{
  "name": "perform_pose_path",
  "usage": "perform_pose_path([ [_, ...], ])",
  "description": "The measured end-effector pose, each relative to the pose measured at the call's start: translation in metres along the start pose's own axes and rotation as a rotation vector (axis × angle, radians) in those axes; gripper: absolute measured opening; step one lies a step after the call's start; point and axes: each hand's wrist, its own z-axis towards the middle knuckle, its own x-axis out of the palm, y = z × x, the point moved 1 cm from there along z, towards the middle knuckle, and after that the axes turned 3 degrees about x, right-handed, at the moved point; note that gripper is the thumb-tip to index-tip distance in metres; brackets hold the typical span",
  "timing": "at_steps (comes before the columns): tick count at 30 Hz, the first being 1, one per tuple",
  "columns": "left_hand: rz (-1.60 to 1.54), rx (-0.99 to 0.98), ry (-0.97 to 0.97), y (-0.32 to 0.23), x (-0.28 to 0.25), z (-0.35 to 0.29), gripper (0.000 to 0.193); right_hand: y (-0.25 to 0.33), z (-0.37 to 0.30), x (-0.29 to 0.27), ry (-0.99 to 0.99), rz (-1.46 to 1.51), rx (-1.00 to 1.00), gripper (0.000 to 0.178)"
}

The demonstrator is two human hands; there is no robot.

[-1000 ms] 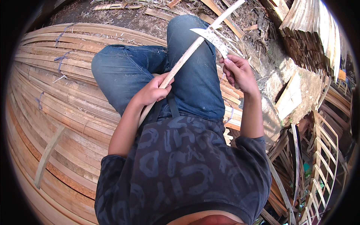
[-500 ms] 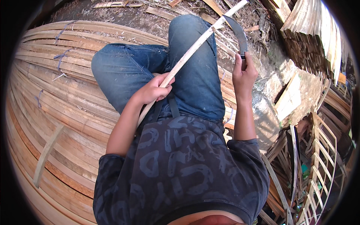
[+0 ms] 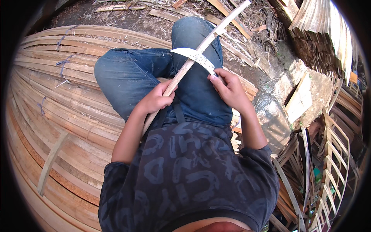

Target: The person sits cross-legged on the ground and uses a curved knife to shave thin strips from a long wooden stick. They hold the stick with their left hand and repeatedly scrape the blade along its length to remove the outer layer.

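Observation:
My left hand (image 3: pixel 157 97) is closed around the lower part of a long pale wooden stick (image 3: pixel 181 73). The stick slants from my waist across my lap and past my raised knee to the upper right. My right hand (image 3: pixel 230 88) grips a sickle by its handle, mostly hidden in my fingers. The curved sickle blade (image 3: pixel 199 58) shines brightly and lies across the stick, above my left hand, its tip pointing left. Beneath both are my legs in blue jeans (image 3: pixel 131 73).
Bundles of long wooden slats (image 3: pixel 73 100), tied with purple string (image 3: pixel 63 62), spread at my left. A tall slat stack (image 3: pixel 324 38) stands at the far right. Wood scraps (image 3: pixel 164 15) and shavings litter the ground ahead. A lattice frame (image 3: pixel 332 170) and loose strips lie at lower right.
My right hand has come down and left with the sickle, bringing the blade from near the stick's far end to its middle. My left hand keeps its hold on the stick.

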Motion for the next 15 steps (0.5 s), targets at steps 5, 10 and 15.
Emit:
perform_pose_path([
  [5, 0.075, 0.080, -0.055, 0.001, 0.003, -0.001, 0.027, 0.007, 0.002, -0.022, -0.134, -0.023, 0.071, 0.023],
  [10, 0.170, 0.129, -0.102, -0.007, 0.007, 0.004, 0.036, -0.005, 0.014, -0.046, -0.287, -0.076, 0.030, 0.027],
  [15, 0.186, 0.232, -0.120, 0.002, 0.005, 0.007, 0.044, -0.008, 0.014, -0.028, -0.458, -0.150, -0.092, 0.028],
])
